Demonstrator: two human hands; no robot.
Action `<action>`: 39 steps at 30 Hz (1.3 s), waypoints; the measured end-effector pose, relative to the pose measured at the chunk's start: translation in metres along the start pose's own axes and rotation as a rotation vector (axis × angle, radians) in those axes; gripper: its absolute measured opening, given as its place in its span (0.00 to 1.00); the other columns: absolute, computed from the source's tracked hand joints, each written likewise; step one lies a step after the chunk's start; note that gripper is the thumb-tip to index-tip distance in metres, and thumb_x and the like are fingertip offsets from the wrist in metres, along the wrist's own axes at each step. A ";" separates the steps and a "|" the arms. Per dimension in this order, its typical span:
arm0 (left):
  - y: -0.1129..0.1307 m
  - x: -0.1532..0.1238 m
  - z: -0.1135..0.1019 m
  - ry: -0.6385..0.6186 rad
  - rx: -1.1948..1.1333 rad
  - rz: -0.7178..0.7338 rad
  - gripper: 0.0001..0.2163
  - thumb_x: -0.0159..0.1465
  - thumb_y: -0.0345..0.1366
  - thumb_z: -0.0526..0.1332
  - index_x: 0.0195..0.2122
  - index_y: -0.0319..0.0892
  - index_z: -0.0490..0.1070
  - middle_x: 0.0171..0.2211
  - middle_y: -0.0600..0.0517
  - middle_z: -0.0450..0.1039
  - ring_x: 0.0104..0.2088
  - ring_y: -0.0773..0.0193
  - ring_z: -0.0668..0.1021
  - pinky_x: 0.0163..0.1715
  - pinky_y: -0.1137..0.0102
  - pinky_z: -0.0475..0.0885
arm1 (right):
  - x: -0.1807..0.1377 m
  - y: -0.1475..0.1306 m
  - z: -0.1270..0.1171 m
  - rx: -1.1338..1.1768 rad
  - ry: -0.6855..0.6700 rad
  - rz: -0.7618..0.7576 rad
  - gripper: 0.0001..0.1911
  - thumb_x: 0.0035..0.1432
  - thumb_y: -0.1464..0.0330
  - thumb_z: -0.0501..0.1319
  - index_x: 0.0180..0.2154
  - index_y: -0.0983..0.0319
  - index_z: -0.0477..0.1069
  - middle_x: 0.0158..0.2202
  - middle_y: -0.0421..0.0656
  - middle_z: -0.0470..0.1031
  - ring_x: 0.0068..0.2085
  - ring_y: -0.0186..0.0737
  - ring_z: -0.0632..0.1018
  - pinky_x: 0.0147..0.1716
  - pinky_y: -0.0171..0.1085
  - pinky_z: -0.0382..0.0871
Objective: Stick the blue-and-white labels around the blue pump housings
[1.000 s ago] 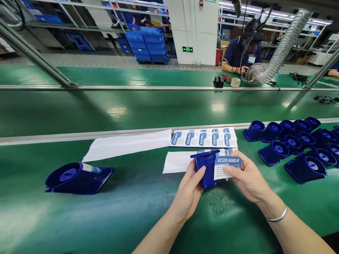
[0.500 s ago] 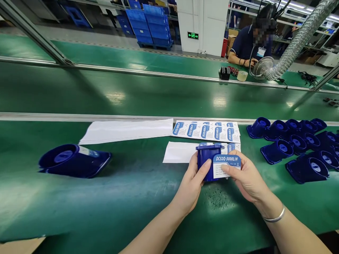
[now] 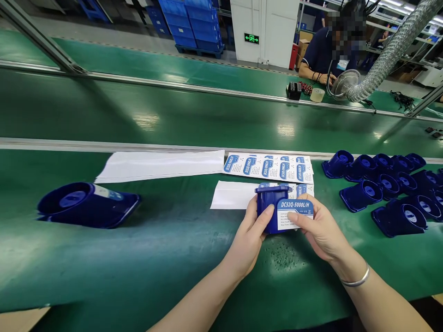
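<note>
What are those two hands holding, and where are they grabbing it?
The left hand grips the blue plastic housing by its left side. The right hand presses a white-and-blue label onto its front with the thumb.

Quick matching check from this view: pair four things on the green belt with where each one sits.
1. labelled blue housing
2. lone blue housing
3. group of blue housings
4. full label sheet

a. far left, lying on its side
b. between left hand and right hand
c. right side of belt
d. beyond the hands, by the rail

Pairs: 1-b, 2-a, 3-c, 4-d
</note>
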State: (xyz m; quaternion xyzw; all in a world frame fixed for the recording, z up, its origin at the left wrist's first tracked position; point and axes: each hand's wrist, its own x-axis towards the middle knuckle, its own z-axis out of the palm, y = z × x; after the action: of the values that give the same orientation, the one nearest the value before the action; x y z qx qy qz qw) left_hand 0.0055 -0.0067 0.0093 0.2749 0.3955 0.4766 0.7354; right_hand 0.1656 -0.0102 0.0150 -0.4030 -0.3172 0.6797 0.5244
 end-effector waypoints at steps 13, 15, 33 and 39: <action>0.000 -0.002 0.000 -0.015 0.009 -0.008 0.31 0.66 0.47 0.65 0.68 0.52 0.59 0.68 0.49 0.63 0.68 0.46 0.63 0.64 0.54 0.64 | 0.000 -0.001 0.001 -0.029 0.021 0.011 0.21 0.45 0.63 0.81 0.32 0.62 0.72 0.32 0.39 0.76 0.32 0.35 0.74 0.34 0.33 0.70; 0.001 -0.002 0.000 -0.015 0.009 -0.012 0.30 0.66 0.47 0.65 0.68 0.52 0.59 0.68 0.49 0.62 0.68 0.46 0.63 0.64 0.55 0.65 | 0.000 -0.001 0.000 -0.025 0.016 0.011 0.20 0.45 0.63 0.81 0.32 0.62 0.72 0.32 0.39 0.76 0.32 0.35 0.74 0.34 0.32 0.70; 0.002 -0.002 0.001 -0.014 0.028 -0.024 0.32 0.66 0.48 0.65 0.69 0.51 0.57 0.68 0.48 0.62 0.68 0.46 0.63 0.63 0.55 0.66 | 0.000 0.002 -0.002 0.021 -0.018 -0.006 0.17 0.49 0.67 0.79 0.35 0.62 0.74 0.35 0.39 0.78 0.36 0.34 0.76 0.38 0.31 0.72; 0.003 -0.005 0.001 -0.047 0.086 0.037 0.32 0.63 0.43 0.69 0.66 0.48 0.60 0.65 0.46 0.67 0.65 0.46 0.67 0.63 0.56 0.65 | 0.001 0.002 -0.002 0.022 -0.048 -0.012 0.16 0.51 0.67 0.79 0.35 0.62 0.74 0.35 0.39 0.78 0.36 0.34 0.76 0.39 0.31 0.71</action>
State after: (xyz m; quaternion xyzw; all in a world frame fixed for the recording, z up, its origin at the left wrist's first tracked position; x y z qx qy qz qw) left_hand 0.0035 -0.0097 0.0135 0.3249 0.3931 0.4659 0.7231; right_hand 0.1665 -0.0097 0.0119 -0.3788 -0.3244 0.6895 0.5252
